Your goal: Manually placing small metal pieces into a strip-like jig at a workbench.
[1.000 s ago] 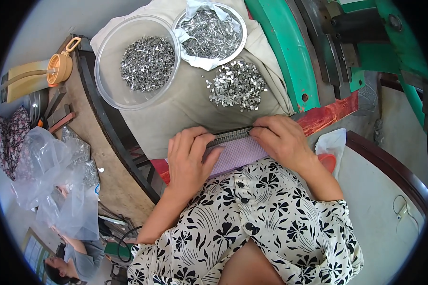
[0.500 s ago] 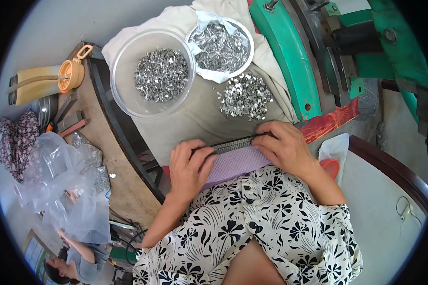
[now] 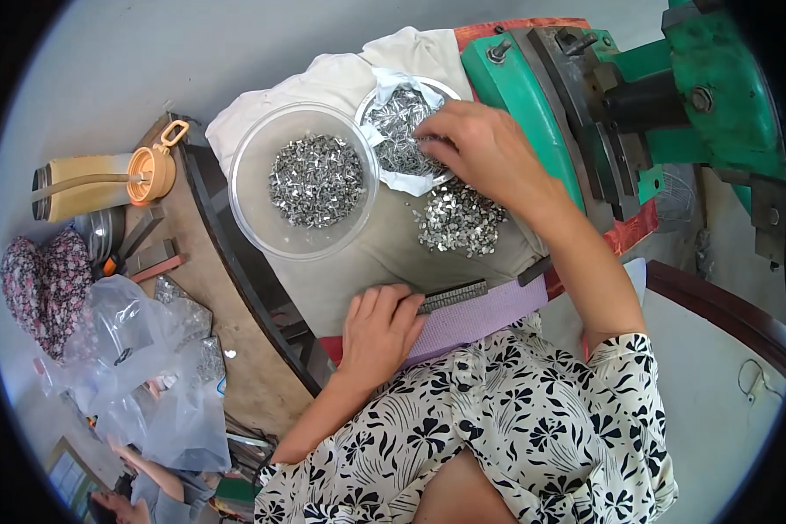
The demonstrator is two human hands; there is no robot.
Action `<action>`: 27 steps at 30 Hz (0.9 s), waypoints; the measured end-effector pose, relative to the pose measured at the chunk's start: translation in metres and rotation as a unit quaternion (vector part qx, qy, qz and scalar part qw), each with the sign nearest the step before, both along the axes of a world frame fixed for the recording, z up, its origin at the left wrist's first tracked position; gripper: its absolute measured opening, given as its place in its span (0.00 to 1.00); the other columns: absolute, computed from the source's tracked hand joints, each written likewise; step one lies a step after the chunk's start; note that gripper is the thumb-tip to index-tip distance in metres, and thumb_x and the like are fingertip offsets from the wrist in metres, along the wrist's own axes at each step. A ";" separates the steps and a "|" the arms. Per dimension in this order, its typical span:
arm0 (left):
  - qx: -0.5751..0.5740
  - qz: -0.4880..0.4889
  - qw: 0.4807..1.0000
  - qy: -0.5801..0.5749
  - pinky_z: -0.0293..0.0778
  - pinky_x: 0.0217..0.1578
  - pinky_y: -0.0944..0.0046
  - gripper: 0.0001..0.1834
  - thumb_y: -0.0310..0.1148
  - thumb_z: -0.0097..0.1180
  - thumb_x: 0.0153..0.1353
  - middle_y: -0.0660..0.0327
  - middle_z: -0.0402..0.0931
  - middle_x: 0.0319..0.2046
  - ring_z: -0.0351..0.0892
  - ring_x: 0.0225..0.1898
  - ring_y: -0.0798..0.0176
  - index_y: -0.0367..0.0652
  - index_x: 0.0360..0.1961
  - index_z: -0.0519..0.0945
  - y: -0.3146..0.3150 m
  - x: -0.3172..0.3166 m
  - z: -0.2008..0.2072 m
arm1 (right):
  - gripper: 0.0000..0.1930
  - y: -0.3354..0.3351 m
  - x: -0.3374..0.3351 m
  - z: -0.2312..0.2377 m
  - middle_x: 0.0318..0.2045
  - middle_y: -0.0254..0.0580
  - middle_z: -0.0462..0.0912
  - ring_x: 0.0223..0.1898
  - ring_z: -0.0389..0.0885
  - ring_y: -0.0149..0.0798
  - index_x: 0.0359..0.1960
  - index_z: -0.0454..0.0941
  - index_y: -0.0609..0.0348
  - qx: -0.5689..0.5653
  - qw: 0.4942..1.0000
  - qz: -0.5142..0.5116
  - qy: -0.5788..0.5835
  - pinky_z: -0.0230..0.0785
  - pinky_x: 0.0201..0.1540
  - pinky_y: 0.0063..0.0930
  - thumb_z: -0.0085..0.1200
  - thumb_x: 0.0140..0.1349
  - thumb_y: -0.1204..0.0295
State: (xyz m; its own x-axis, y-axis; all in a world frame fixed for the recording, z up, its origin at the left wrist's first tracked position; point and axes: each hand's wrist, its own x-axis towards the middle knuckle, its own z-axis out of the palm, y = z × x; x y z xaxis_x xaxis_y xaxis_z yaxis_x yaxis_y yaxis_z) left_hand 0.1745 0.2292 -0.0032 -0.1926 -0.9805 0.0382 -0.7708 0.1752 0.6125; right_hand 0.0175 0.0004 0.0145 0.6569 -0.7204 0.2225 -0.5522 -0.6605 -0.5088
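Observation:
My left hand lies at the near edge of the cloth, its fingers closed on the left end of a dark ridged metal bar. This bar rests along the far side of a lilac textured mat in front of my body. My right hand reaches over the white bowl, fingers curled down into thin shiny metal pins. Whatever sits between those fingertips is too small to make out. Below that wrist, a loose heap of small shiny metal pieces lies on the cloth.
A clear round tub of small metal pieces stands left of the bowl. On the right is a green machine press. A short dark bar lies by the mat's right end. Plastic bags cover the left side table; another person is beyond.
My right hand has left the ridged bar and moved up to the bowl of pins. My left hand stays on the bar. The view has shifted, so the tub and bowl appear lower.

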 end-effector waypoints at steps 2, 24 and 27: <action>-0.001 -0.020 1.000 -0.007 0.68 0.44 0.58 0.19 0.33 0.68 0.51 0.63 0.76 0.43 0.75 0.45 0.58 0.43 0.45 0.81 -0.003 0.000 0.002 | 0.05 -0.009 0.004 -0.003 0.32 0.47 0.84 0.35 0.84 0.53 0.32 0.85 0.59 0.003 1.000 -0.015 0.008 0.76 0.38 0.44 0.62 0.55 0.73; -0.120 0.092 0.974 0.166 0.74 0.34 0.62 0.12 0.17 0.68 0.48 0.55 0.78 0.33 0.78 0.34 0.56 0.37 0.35 0.83 -0.038 0.022 0.033 | 0.09 -0.019 0.057 -0.027 0.31 0.56 0.85 0.35 0.85 0.57 0.35 0.85 0.62 -0.006 0.994 -0.004 0.107 0.77 0.41 0.46 0.63 0.55 0.70; -0.172 0.093 0.970 0.145 0.73 0.33 0.64 0.13 0.15 0.68 0.47 0.55 0.79 0.32 0.79 0.33 0.59 0.36 0.35 0.83 -0.053 0.025 0.042 | 0.08 -0.019 0.054 -0.028 0.31 0.56 0.85 0.35 0.85 0.57 0.34 0.84 0.63 -0.010 0.994 0.004 0.105 0.77 0.41 0.47 0.61 0.56 0.71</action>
